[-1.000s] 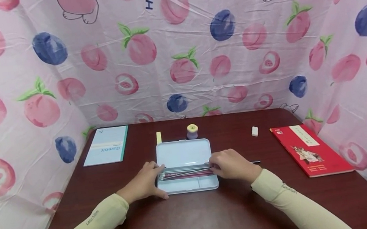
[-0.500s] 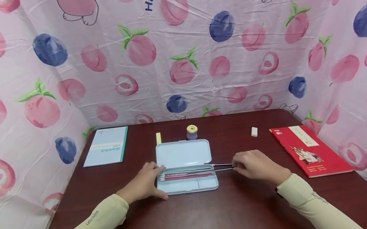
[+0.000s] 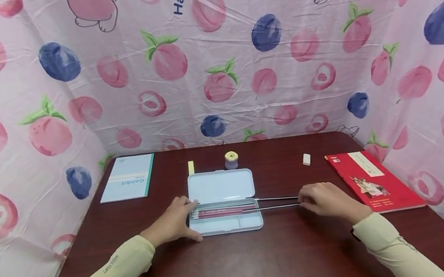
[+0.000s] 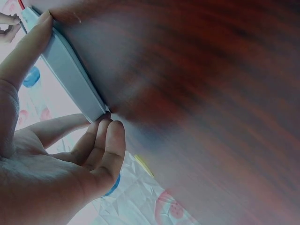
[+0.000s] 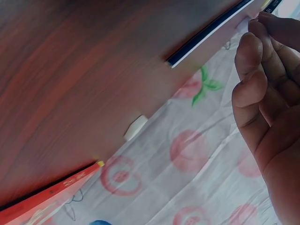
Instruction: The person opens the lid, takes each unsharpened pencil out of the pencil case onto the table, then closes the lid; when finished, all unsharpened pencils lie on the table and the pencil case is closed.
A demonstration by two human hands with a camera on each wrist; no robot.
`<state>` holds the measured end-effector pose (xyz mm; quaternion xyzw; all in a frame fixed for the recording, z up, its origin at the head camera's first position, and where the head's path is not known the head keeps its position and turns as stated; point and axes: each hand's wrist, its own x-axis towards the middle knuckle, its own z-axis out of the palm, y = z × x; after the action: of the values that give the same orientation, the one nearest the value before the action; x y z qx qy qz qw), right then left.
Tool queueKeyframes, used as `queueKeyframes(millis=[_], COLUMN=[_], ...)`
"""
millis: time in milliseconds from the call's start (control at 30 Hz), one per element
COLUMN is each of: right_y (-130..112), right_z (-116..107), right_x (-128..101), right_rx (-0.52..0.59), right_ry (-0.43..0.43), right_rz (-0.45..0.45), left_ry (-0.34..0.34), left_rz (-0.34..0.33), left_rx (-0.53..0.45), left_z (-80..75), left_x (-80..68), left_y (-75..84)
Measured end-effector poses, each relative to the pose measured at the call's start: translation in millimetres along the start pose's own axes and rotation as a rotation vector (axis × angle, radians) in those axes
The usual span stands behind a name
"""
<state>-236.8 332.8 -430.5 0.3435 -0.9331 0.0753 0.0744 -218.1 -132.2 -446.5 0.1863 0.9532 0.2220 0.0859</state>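
Observation:
An open pale-blue pencil case has pink and pale pencils in its long compartment. My left hand grips the case's left end, thumb at the front and fingers behind; the left wrist view shows the thumb along the case's side. To the right of the case, my right hand pinches the end of a dark pencil, whose other end is still inside the case. Its printed end shows at the fingertips. A second dark pencil juts rightward from the case, passing behind the right hand.
Behind the case are a yellow strip and a yellow-and-purple spool-shaped object. A white eraser lies farther right, near a red book. A pale notebook is at back left; patterned cloth surrounds the table.
My right hand has moved right, away from the case, drawing the dark pencil partly out over its right edge. The left hand has stayed at the case's left end.

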Motion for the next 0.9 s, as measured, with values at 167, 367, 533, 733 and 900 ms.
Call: queueKeyframes(millis=[167,367,533,733,900], right_y=[5.5,11.0,13.3,14.6,14.7], right_z=[-2.0,-1.6,-2.4,-3.6,-5.7], right_x=[-7.7,-13.2,-16.3,-18.4,-20.9], right_rx=[-0.012,-0.02,-0.022,-0.016,-0.005], right_ry=[0.005,0.013,0.006,-0.017,-0.033], right_rz=[0.008,-0.001,0.01,0.046,0.075], left_ry=[-0.003,-0.006,-0.001,-0.001,0.0], left_rz=[0.005,0.002,0.008,0.01,0.009], left_rx=[-0.006,-0.006,-0.006,-0.005,-0.009], left_z=[-1.4,-2.0,-1.4,-0.1,0.1], left_x=[-2.0,-2.4,-2.1,-1.5,-1.5], left_y=[1.4,2.0,1.0,-0.5,-0.6])
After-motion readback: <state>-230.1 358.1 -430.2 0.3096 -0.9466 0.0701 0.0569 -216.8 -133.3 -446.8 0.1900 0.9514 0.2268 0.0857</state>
